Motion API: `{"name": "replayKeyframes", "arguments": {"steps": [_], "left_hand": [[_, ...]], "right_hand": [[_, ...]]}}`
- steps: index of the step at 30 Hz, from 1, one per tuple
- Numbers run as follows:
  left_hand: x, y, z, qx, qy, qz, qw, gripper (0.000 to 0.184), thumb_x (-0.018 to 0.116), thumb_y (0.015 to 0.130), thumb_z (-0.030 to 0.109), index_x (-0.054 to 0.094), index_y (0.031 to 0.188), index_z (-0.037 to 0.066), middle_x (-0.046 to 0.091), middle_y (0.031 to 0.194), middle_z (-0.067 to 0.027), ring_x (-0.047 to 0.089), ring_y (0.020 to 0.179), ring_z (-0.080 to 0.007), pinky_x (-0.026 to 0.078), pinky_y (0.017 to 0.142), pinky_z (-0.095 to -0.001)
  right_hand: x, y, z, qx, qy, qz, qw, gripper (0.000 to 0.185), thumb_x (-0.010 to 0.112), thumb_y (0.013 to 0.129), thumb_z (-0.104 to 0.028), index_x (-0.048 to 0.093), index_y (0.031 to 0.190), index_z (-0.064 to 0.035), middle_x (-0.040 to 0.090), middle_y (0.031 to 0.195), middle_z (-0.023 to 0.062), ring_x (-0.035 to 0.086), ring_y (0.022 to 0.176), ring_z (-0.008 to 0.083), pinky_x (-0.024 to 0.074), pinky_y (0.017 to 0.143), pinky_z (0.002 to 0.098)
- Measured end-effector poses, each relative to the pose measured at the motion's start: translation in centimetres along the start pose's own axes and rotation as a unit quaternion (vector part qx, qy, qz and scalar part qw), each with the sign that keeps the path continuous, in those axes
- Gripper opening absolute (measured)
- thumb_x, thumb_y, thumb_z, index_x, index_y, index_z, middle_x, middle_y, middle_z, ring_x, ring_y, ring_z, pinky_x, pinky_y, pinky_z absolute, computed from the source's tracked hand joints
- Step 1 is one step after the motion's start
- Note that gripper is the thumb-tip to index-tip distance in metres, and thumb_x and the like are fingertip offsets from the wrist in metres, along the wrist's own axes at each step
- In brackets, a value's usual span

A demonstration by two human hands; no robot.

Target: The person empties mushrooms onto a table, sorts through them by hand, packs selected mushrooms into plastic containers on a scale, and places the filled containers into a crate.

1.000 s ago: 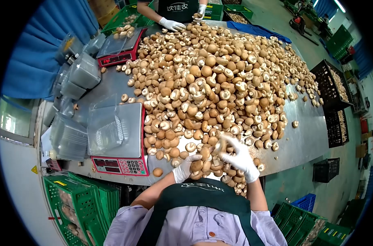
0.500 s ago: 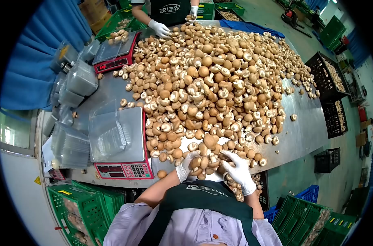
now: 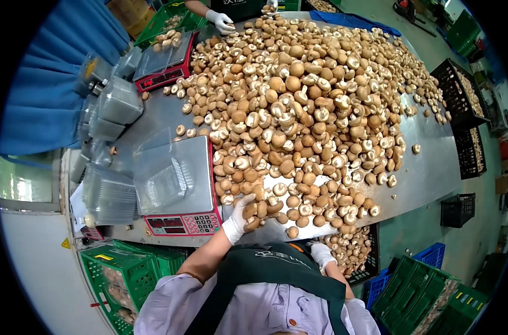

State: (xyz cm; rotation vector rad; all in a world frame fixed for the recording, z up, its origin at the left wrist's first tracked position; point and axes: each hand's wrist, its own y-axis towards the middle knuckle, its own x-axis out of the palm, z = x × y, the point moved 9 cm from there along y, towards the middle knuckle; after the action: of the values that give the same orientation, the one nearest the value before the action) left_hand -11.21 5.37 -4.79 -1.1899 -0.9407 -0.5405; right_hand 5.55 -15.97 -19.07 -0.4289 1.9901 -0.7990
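A large heap of brown-capped shiitake mushrooms [image 3: 292,86] covers much of the metal table [image 3: 427,173]. At the table's front edge, my white-gloved left hand [image 3: 238,219] is curled round several mushrooms [image 3: 259,210]. My gloved right hand [image 3: 323,255] is lowered below the edge, close to my apron [image 3: 276,273], its fingertips partly hidden. Right beside it is a black crate [image 3: 372,254] holding loose mushrooms. Left of my left hand stands a red scale [image 3: 195,223] with an empty clear plastic box [image 3: 163,181] on its plate.
Stacked clear boxes [image 3: 106,195] stand at the left. Across the table a co-worker's gloved hand [image 3: 220,21] is by the heap, near a second red scale [image 3: 163,77]. Green crates [image 3: 122,268] are at lower left, more [image 3: 407,290] at lower right.
My right hand has left the mushrooms and dropped below the table edge by the crate. My left hand stays at the mushrooms. The view has shifted, so the table appears slightly right and higher.
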Motion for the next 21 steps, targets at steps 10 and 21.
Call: {"name": "replayKeyframes", "arguments": {"steps": [10, 21], "left_hand": [[-1.1, -2.0, 0.1, -0.005, 0.044, 0.036, 0.998, 0.057, 0.05, 0.088, 0.041, 0.039, 0.136, 0.012, 0.054, 0.121, -0.0195, 0.058, 0.1, -0.0474, 0.059, 0.061, -0.0426], [-0.9, -3.6, 1.2, -0.005, 0.057, 0.07, 0.996, 0.056, 0.052, 0.088, 0.037, 0.042, 0.132, 0.004, 0.055, 0.122, -0.0214, 0.061, 0.098, -0.0414, 0.058, 0.056, -0.0412]], "right_hand": [[-4.0, 3.4, 5.0, 0.117, 0.264, 0.325, 0.901, 0.048, 0.057, 0.085, -0.036, 0.052, 0.125, -0.0088, 0.058, 0.121, 0.0141, 0.053, 0.114, 0.0307, 0.0429, 0.095, 0.0377], [6.8, 10.4, -4.1, -0.039, 0.046, 0.078, 0.995, 0.033, 0.049, 0.086, -0.02, 0.058, 0.116, -0.0103, 0.062, 0.113, 0.0175, 0.062, 0.101, 0.0309, 0.0503, 0.08, 0.0419]]}}
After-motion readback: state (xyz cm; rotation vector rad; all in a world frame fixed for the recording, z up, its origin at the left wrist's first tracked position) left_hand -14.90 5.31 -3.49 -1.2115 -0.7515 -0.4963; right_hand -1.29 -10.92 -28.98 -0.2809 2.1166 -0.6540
